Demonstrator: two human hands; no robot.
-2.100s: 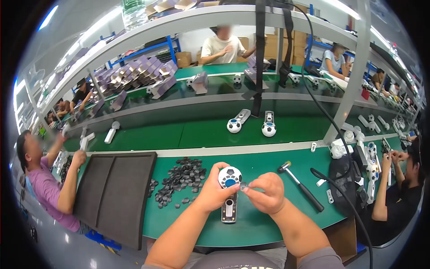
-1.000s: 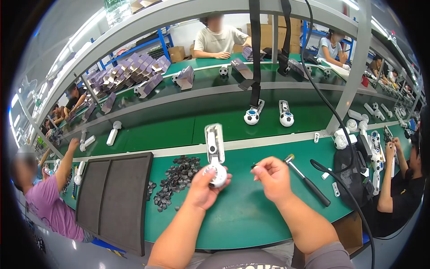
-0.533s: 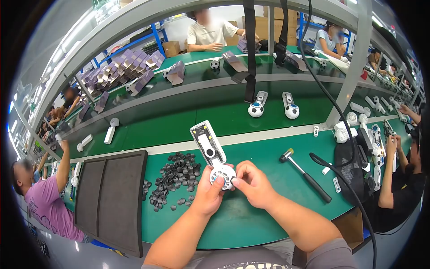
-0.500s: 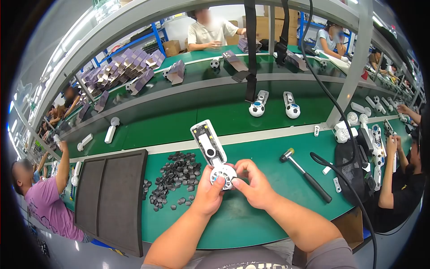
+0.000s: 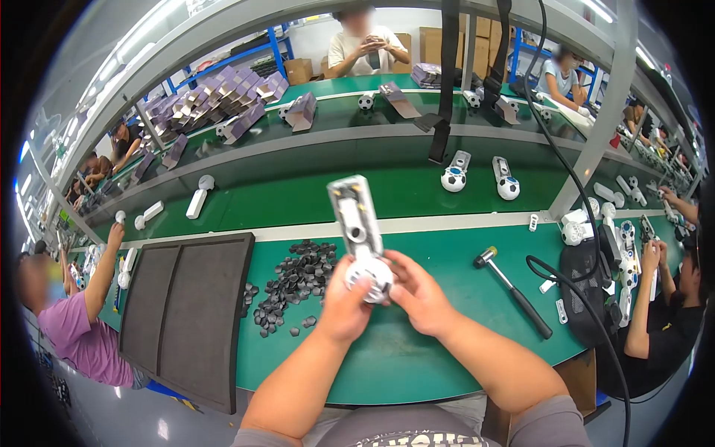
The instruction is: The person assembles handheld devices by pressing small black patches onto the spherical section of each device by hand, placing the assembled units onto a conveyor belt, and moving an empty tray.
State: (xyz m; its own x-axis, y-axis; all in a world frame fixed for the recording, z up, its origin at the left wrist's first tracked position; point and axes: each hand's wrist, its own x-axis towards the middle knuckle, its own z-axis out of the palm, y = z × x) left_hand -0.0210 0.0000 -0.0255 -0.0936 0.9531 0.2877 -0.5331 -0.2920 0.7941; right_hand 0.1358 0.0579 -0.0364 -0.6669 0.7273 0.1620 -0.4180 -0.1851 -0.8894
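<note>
Both my hands are on a white device with a round, football-patterned head and a long open handle (image 5: 356, 212) that shows electronics inside. My left hand (image 5: 346, 305) grips the round head from the left, its thumb lying across the front. Fingers of my right hand (image 5: 421, 294) close on the head's right side, the thumb near its lower edge. The device points away from me, slightly blurred, above the green table. Left of it lies a pile of small black pentagonal pieces (image 5: 298, 279). A hammer (image 5: 514, 290) with a black handle rests to the right.
A dark divided tray (image 5: 186, 313) leans at the left. Beyond the table runs a green conveyor (image 5: 298, 201) carrying two football-headed devices (image 5: 454, 175). A black cable (image 5: 581, 287) hangs at the right by a black mesh bag (image 5: 585, 276). Co-workers sit on both sides and opposite.
The device has turned a little more upright and its head is tilted differently, with my hands still around it. My view has shifted slightly. The person opposite has raised both hands together.
</note>
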